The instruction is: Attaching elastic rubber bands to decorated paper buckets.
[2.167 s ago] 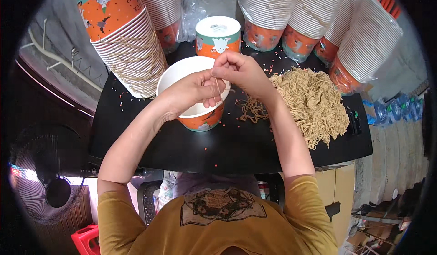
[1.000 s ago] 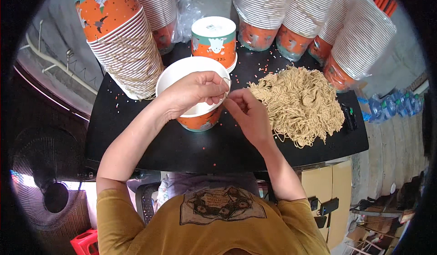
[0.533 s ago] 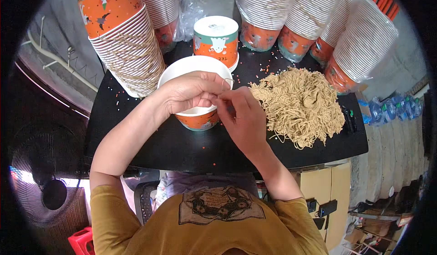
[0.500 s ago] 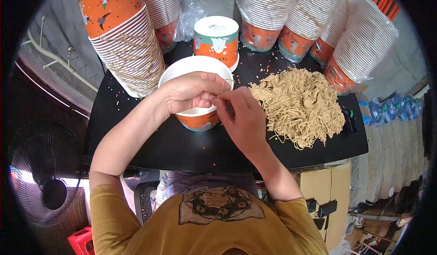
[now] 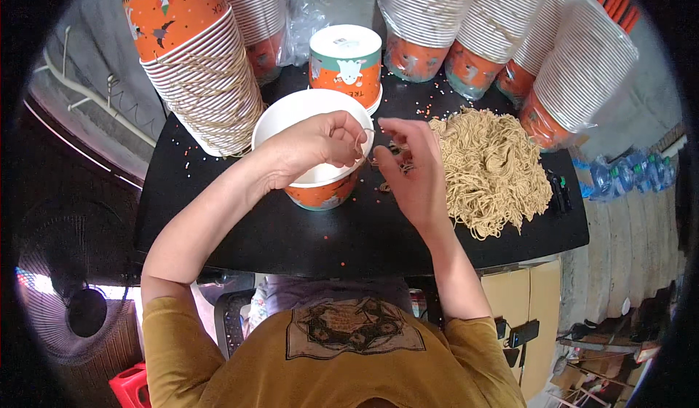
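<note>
One thin cord is pinched in the fingertips of the left hand, above the open bucket on the black table. The right hand, at the bucket's three o'clock, has thumb and forefinger spread; whether a strand touches them is unclear. Farther toward three o'clock lies a tan cord pile; an upturned bucket stands at one o'clock.

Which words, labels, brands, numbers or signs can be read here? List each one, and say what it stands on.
Upturned orange bucket at upper left: dark lettering, partly in view; not copied out.
Upturned orange bucket behind the open bucket: dark lettering, partly in view; not copied out.
Its white base: small mark, too blurred to read.
Shirt print: any lettering too small to read.
</note>
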`<state>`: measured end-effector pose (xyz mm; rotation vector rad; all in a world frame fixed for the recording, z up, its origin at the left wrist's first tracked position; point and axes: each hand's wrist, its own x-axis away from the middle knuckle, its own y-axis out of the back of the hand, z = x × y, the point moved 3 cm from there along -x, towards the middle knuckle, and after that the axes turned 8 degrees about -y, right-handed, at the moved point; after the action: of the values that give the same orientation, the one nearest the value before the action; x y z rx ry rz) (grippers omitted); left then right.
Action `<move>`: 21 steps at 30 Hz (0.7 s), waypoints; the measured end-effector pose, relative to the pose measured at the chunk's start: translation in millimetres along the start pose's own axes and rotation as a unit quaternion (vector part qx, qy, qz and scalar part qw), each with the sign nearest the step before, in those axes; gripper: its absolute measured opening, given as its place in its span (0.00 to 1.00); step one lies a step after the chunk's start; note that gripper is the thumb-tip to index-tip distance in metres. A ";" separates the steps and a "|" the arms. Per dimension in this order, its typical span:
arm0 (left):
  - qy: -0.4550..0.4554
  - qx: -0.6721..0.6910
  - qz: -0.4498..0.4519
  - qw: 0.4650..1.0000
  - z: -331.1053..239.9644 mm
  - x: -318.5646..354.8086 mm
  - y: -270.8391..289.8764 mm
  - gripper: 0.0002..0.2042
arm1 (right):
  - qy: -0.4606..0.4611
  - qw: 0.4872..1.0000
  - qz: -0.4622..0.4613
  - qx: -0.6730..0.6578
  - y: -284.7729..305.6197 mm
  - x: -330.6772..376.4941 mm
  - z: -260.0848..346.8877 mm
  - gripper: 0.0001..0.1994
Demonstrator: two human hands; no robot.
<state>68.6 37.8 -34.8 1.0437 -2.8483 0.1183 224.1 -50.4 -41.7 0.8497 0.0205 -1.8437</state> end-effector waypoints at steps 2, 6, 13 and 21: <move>-0.029 -0.051 -0.002 0.998 -0.7 0.6 -1.8 0.11 | 0.024 0.999 0.022 0.010 -0.4 -6.1 0.1 0.18; -0.076 -0.131 -0.034 0.988 -9.9 8.7 -11.8 0.10 | 0.016 0.991 0.131 0.028 1.5 -14.3 3.5 0.19; -0.105 -0.196 -0.050 0.974 -7.0 12.3 -10.8 0.10 | -0.022 0.993 0.112 -0.006 -1.2 -14.6 2.3 0.14; -0.125 -0.290 -0.072 0.946 -15.6 18.4 -17.2 0.08 | -0.198 0.963 0.158 -0.095 -6.5 2.4 -1.0 0.07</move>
<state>67.0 14.6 -16.4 1.1736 -2.7024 -0.8646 218.9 -49.1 -46.1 0.3185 -0.1780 -1.6452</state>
